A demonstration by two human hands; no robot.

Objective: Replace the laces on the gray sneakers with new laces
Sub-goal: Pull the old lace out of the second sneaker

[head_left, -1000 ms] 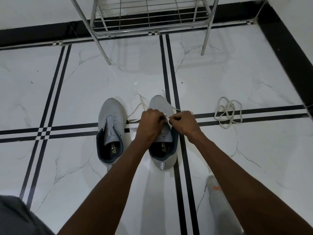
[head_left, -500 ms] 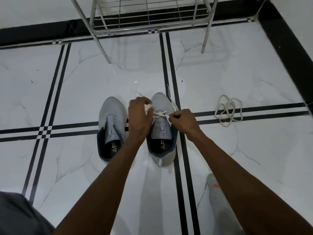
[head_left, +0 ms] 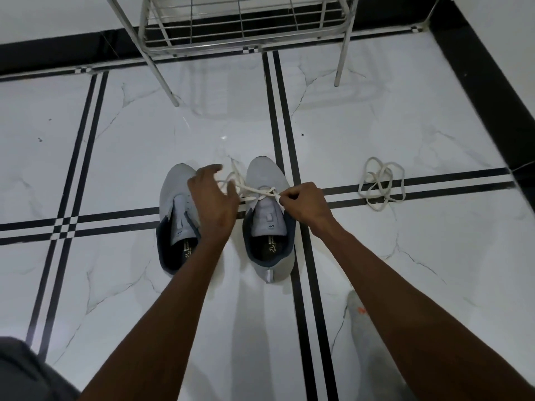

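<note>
Right hand (head_left: 304, 202) pinches the white lace (head_left: 254, 192) at the right-side eyelets of the right sneaker (head_left: 267, 218), fingers curled tight round the strand. Left hand (head_left: 212, 202) sits over the gap between the two shoes, fingers spread and loosely bent; lace loops run under its fingertips, but whether it actually grips them cannot be told. The lace crosses the right sneaker's upper eyelets, with slack trailing toward the toe.

Left sneaker (head_left: 176, 224) stands just beside the right one, no lace visible on it, tongue exposed. Both are gray with dark navy collars, toes pointing away from the person. Insole print is visible in both shoes but too small to read; a small mark on each tongue is likewise illegible.

A second white lace (head_left: 380, 183) lies in a loose tangle on the floor (head_left: 115, 157), well apart to the right. A metal rack (head_left: 243, 27) stands beyond the shoes. A socked foot (head_left: 357, 311) with an orange mark shows beside the right forearm.
</note>
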